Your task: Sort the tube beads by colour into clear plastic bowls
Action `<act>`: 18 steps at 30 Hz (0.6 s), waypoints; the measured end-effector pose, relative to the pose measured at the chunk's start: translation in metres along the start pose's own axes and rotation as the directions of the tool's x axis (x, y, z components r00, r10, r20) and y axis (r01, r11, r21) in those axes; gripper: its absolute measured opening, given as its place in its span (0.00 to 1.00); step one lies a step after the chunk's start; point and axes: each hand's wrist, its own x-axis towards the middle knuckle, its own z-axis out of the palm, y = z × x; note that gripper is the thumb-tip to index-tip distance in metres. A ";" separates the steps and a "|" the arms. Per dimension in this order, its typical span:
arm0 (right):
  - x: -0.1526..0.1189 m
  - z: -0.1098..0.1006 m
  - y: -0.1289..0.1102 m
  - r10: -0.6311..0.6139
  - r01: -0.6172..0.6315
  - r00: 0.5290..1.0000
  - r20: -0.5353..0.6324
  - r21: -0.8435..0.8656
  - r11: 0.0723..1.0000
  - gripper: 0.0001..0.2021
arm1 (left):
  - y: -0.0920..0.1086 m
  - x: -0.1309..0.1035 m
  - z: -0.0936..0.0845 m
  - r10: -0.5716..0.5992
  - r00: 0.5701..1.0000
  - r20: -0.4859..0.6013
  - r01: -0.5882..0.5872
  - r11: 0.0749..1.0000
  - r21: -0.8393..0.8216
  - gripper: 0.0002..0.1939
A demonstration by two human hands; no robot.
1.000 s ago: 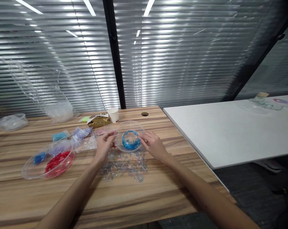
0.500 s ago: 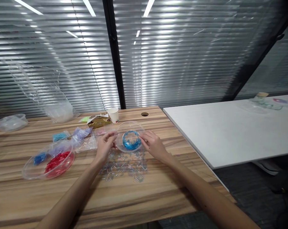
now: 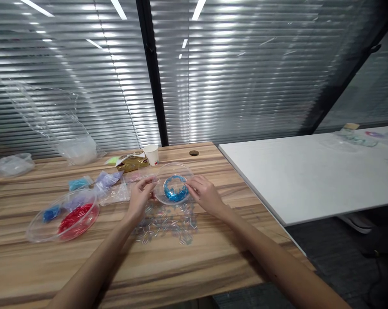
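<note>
Glossy blue tubular beads (image 3: 174, 196) in a clear round plastic bowl (image 3: 173, 169) over the wooden worktop (image 3: 168, 268) could spill if the left hand (image 3: 141, 195), grasping the rim, tilts; the right hand's (image 3: 204, 194) hold cannot be told.

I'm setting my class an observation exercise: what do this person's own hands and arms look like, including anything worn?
The left hand and right hand are ungloved. The left forearm and right forearm show no sleeves, watch or bracelet. No ring can be made out.
</note>
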 end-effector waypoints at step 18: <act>0.000 -0.001 0.000 0.007 -0.006 1.000 0.027 -0.007 1.000 0.08 | -0.003 0.002 -0.002 0.032 0.999 0.019 -0.032 0.999 0.024 0.23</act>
